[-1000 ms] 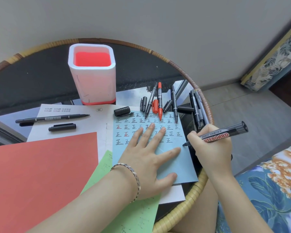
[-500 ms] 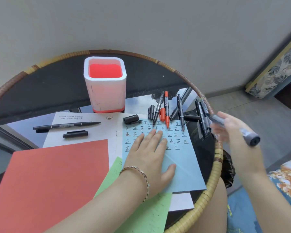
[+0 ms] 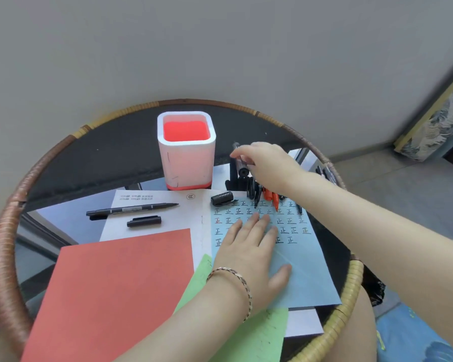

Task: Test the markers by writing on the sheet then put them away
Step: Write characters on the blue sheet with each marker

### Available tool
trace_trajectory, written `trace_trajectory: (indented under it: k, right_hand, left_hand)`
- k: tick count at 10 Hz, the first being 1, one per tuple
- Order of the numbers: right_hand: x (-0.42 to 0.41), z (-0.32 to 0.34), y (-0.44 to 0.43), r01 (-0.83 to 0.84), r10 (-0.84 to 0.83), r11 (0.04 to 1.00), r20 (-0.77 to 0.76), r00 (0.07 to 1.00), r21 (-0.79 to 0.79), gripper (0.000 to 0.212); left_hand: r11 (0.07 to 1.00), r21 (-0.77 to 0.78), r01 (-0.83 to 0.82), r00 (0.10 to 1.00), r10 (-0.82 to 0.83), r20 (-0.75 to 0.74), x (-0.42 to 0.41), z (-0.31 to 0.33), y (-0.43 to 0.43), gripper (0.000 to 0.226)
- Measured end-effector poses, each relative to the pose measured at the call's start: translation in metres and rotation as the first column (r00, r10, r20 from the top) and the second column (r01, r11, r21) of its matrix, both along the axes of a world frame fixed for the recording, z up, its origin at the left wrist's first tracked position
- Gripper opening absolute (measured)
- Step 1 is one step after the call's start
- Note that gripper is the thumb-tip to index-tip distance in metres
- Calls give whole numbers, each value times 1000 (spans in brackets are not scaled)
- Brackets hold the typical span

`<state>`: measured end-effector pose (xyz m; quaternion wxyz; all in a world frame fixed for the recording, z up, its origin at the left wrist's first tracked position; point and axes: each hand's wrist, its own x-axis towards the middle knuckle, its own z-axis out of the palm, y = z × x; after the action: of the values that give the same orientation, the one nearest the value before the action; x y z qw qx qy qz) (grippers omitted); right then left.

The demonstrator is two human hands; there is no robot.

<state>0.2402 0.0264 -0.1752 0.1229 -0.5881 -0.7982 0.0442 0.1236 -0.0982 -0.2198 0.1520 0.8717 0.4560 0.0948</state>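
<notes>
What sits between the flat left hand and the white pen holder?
In the head view, a loose black marker cap lies between the left hand and the pen holder, on the blue sheet's top edge.

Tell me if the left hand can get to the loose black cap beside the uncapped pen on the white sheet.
Probably yes. The left hand lies flat on the blue sheet holding nothing, and the cap lies in the open on the white sheet, with only flat paper between them.

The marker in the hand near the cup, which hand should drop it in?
The right hand. It already holds the marker just beside the white cup, while the left hand lies flat on the blue sheet.
</notes>
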Motion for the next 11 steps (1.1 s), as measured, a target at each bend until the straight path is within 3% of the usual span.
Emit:
trace_trajectory:
  k: [1,2,3,4,5,6,7,8,9,10,11]
  right_hand:
    - [2,-10,4,-11,12,1000,58,998,-25,62]
    - [20,-11,3,7,-7,1000,-20,1000,-16,64]
    - [34,-4,3,24,-24,999,21,999,-21,58]
    - [37,7,-1,-31,43,998,201,979,-63,37]
    - [33,9,-1,-90,108,993,298,948,-73,31]
    - [28,12,0,-224,224,973,485,846,-59,30]
    - [39,20,-4,-384,293,922,552,781,54,21]
    - [57,27,-13,-400,250,882,473,845,249,17]
    - [69,32,-51,-140,118,953,96,988,267,10]
    - [73,27,-88,79,-64,996,-249,966,51,32]
    - [75,18,-119,131,-171,985,-588,791,-110,43]
  left_hand:
    - [1000,-7,2,999,-2,39,-1,0,0,88]
    - [1000,-3,2,1000,-2,9,-1,-1,0,88]
    - [1000,-4,-1,1000,1,-6,0,-1,1,88]
    - [1000,6,-4,1000,4,-20,0,0,0,88]
    - [1000,7,-9,1000,9,-18,0,0,1,87]
    - [1000,-1,-7,1000,7,-25,-1,0,0,88]
    - [1000,-7,-5,1000,5,-27,0,0,0,87]
    - [1000,-14,-5,1000,5,-23,-1,0,1,87]
    - [1000,-20,-7,1000,7,-9,0,0,1,89]
    - [1000,-22,-6,1000,6,-18,0,0,0,90]
    - [1000,-19,-9,1000,9,-23,0,-1,1,89]
